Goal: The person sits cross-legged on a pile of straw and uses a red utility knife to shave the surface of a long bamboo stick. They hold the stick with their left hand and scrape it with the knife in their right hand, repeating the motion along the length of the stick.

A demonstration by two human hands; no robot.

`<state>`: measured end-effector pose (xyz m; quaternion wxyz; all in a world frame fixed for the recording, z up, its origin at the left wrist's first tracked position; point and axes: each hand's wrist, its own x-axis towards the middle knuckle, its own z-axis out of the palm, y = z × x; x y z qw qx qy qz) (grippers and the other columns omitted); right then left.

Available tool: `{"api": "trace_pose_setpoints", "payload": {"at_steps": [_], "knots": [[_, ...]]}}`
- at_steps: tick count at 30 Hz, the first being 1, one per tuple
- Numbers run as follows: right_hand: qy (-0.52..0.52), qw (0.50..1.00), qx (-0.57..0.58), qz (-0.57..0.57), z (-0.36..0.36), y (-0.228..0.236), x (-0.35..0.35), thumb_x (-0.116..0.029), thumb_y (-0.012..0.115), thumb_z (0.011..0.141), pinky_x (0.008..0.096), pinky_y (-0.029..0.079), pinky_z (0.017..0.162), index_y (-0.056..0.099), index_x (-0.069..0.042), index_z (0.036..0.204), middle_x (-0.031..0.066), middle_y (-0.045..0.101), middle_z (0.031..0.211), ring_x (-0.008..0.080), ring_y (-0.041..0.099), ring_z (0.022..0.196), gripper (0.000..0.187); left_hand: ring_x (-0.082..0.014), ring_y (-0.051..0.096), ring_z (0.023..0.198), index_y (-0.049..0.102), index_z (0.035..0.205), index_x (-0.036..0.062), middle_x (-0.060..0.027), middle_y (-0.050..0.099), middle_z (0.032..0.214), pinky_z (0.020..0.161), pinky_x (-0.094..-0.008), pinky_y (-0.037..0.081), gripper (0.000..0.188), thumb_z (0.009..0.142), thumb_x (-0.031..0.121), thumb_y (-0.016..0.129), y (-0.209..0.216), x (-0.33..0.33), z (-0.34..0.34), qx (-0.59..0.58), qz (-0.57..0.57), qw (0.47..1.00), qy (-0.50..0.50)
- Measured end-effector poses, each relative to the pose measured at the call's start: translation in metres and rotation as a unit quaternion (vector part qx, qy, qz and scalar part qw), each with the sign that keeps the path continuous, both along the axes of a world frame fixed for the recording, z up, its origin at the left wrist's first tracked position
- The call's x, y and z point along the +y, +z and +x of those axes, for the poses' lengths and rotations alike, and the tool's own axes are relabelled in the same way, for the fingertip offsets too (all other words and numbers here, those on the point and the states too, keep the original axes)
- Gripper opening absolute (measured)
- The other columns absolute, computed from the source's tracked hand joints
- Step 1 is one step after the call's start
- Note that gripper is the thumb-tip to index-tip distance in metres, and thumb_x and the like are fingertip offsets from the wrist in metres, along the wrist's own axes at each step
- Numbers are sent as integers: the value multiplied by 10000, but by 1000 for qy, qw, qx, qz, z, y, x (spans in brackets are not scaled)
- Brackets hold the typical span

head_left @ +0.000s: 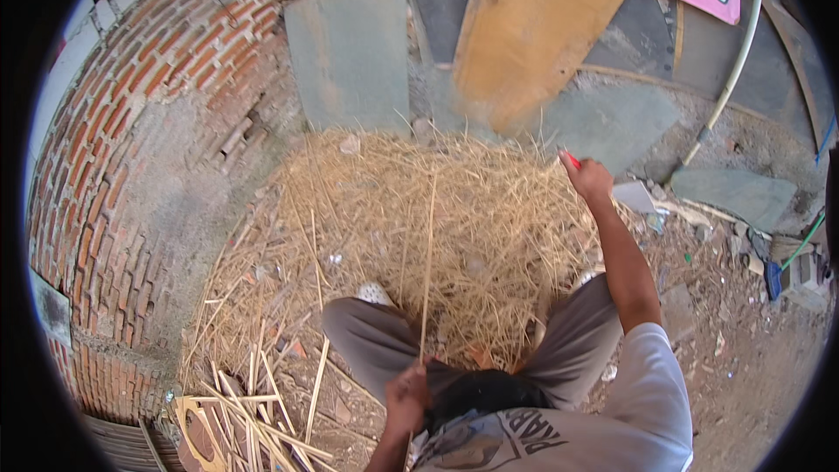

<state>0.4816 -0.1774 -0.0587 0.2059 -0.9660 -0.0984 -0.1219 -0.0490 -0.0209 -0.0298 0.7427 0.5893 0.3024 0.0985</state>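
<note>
My left hand (407, 392) is close to my body and grips the lower end of a long thin pale stick (428, 253) that stands nearly upright over the straw. My right hand (588, 177) is stretched out to the far right edge of the pile, closed on a small red-handled tool (571, 158) of which only the tip shows. A big heap of dry straw (437, 218) lies on the ground in front of my knees (384, 332).
A curved red brick wall (131, 140) runs along the left. Split bamboo strips (253, 411) lie at the lower left. Grey stone slabs (350, 52), a leaning wooden plank (533, 17) and a white hose (734, 61) are beyond the straw. Rubble covers the right ground.
</note>
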Motion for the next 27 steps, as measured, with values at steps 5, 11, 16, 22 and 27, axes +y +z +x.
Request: {"api": "trace_pose_setpoints", "payload": {"at_steps": [5, 11, 16, 22, 27], "knots": [[182, 978, 101, 37, -98, 21, 31, -754, 447, 823, 453, 505, 590, 687, -61, 729, 175, 610, 588, 359, 625, 578, 739, 0, 274, 437, 575, 1267, -3, 93, 355, 515, 417, -210, 224, 325, 1007, 180, 507, 16, 2, 38, -28, -32, 999, 23], [413, 909, -59, -9, -182, 33, 69, -777, 458, 800, 400, 457, 464, 638, -82, 632, 95, 546, 476, 276, 580, 447, 737, 2, 284, 444, 579, 1274, 7, 93, 361, 530, 418, -206, 222, 319, 1003, 161, 513, 12, -2, 45, -53, -59, 997, 17], [362, 930, -41, -45, -169, 31, 72, -796, 459, 780, 383, 439, 434, 628, -88, 609, 100, 555, 480, 266, 580, 436, 748, 6, 289, 451, 577, 1276, 1, 92, 362, 552, 419, -199, 217, 322, 1003, 158, 510, 22, -13, 42, -32, -26, 999, 4], [411, 911, -41, -4, -156, 34, 57, -746, 514, 791, 404, 438, 462, 603, -100, 589, 97, 516, 462, 295, 568, 460, 683, 8, 297, 444, 566, 1272, -15, 91, 374, 546, 411, -198, 215, 325, 1004, 159, 506, 18, -6, 40, -38, -42, 998, 15], [471, 879, -36, -63, -179, 38, 64, -797, 457, 778, 400, 509, 553, 675, -140, 672, 107, 622, 562, 303, 651, 576, 700, 3, 304, 422, 565, 1262, -22, 78, 413, 538, 399, -202, 218, 323, 1001, 159, 511, 13, -1, 42, -51, -33, 998, 24]]}}
